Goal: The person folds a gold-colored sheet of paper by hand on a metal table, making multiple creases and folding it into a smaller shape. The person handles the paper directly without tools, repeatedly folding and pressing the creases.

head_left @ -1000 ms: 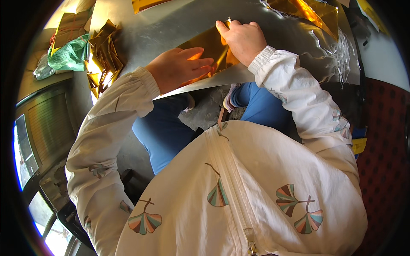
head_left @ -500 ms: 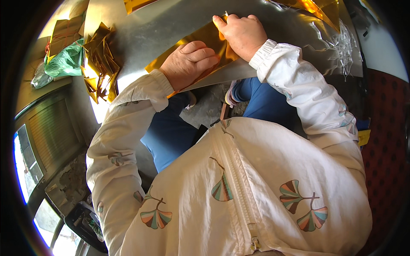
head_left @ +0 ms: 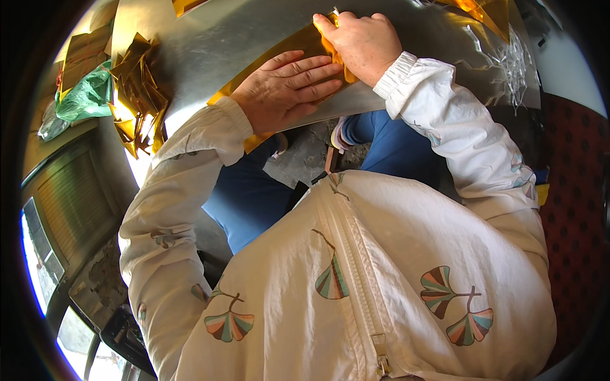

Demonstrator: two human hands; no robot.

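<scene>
A long strip of shiny gold film (head_left: pixel 293 43) lies slantwise over the near edge of the metal tabletop (head_left: pixel 241 32). My left hand (head_left: pixel 286 89) rests flat on the strip, palm down with its fingers stretched out and slightly apart. At the strip's right end, my right hand (head_left: pixel 365 47) has its fingers curled around the gathered film, the thumb along the left side. A small whitish tip pokes out beyond the right hand's fingers; its kind cannot be made out. The fingertips of the right hand are partly hidden.
Folded gold film pieces (head_left: pixel 136 95) are heaped at the left table edge. Past them sits a green plastic bag (head_left: pixel 86 95). Tangled clear plastic strips (head_left: pixel 511 66) and more gold film (head_left: pixel 483 16) lie at the right. My knees are below the near edge.
My left hand has gone from curled fingers to a flat, stretched-out palm on the film. The right hand keeps its hold, and the film at its end looks more bunched.
</scene>
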